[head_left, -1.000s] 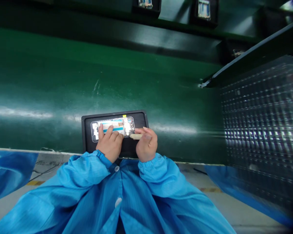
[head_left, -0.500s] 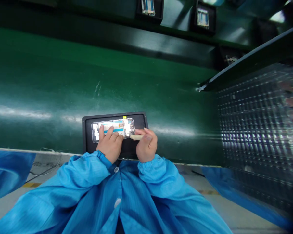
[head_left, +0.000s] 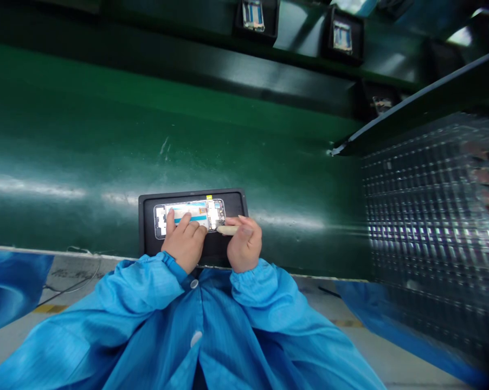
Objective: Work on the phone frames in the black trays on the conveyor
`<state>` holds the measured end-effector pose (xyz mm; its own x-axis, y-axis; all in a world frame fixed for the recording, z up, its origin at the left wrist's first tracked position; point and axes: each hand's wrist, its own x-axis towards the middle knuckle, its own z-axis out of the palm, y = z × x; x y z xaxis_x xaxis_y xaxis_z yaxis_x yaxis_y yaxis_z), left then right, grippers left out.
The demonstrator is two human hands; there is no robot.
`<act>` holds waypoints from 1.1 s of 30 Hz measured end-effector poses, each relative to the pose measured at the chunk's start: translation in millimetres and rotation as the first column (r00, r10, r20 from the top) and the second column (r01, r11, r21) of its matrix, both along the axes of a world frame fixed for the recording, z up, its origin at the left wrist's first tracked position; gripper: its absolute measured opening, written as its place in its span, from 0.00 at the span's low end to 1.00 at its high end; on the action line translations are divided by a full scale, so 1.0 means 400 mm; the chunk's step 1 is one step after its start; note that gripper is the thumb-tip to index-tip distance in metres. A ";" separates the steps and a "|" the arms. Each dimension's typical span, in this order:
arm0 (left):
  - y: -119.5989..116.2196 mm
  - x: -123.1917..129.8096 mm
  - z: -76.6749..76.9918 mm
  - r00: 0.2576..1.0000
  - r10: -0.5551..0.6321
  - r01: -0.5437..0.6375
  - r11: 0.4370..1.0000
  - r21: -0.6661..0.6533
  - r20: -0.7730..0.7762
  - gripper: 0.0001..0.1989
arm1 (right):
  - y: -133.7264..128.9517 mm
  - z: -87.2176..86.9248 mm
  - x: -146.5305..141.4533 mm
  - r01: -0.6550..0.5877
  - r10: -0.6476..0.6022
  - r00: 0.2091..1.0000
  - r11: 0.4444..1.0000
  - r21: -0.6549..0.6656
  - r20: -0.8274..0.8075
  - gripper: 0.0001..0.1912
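An opened smartphone (head_left: 212, 214) lies flat in a black tray (head_left: 142, 227) at the bench's front edge. Its circuit parts and a battery with blue strips are exposed, and a small yellow tab sticks out at its far edge. Across the phone's near side and battery rests my left hand (head_left: 184, 241), fingers stretched and apart. My right hand (head_left: 244, 244) pinches a cream-coloured stick-like tool (head_left: 228, 230), whose tip touches or hovers at the phone's near right corner; I cannot tell which.
Clear plastic compartment trays (head_left: 423, 216) stand at the right, with brownish parts at their far side. Beyond the green bench (head_left: 106, 130), black trays (head_left: 338, 54) holding more opened phones sit on a conveyor-like surface. A grey-edged divider (head_left: 411, 103) rises at the right.
The view has shifted slightly. Both hands, the tool and the phone keep nearly the same positions relative to each other.
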<state>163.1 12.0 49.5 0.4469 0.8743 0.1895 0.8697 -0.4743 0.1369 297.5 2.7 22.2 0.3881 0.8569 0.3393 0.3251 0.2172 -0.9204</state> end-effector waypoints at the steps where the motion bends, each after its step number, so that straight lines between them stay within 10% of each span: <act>1: 0.000 0.000 0.001 1.000 -0.001 0.001 1.000 0.005 0.003 0.08 | 0.000 0.001 0.001 0.002 -0.002 1.000 1.000 0.002 0.002 0.10; 12: -0.003 0.000 0.000 0.998 0.003 -0.001 1.000 -0.028 0.065 0.11 | 0.049 0.079 0.002 -0.331 0.351 0.822 0.935 -0.125 0.448 0.17; 17: 0.022 -0.015 0.048 0.997 0.064 -0.056 0.987 -0.148 0.050 0.11 | 0.073 0.044 0.000 -0.075 0.080 0.997 0.933 -0.352 0.000 0.20; 20: 0.072 -0.039 0.082 0.977 0.207 -0.194 0.962 -0.190 0.047 0.13 | 0.092 0.033 -0.004 -0.019 -0.130 0.949 0.885 -0.465 -0.287 0.23; 33: 0.156 -0.036 0.037 0.988 0.116 -0.144 0.938 -0.315 -0.107 0.11 | 0.108 0.036 -0.014 -0.102 -0.092 0.900 0.906 -0.410 -0.427 0.19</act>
<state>148.6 74.2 64.5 0.3272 0.9338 -0.1446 0.9359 -0.2992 0.1860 292.0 46.0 36.6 0.4056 0.8810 -0.2435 -0.1202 -0.2126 -0.9697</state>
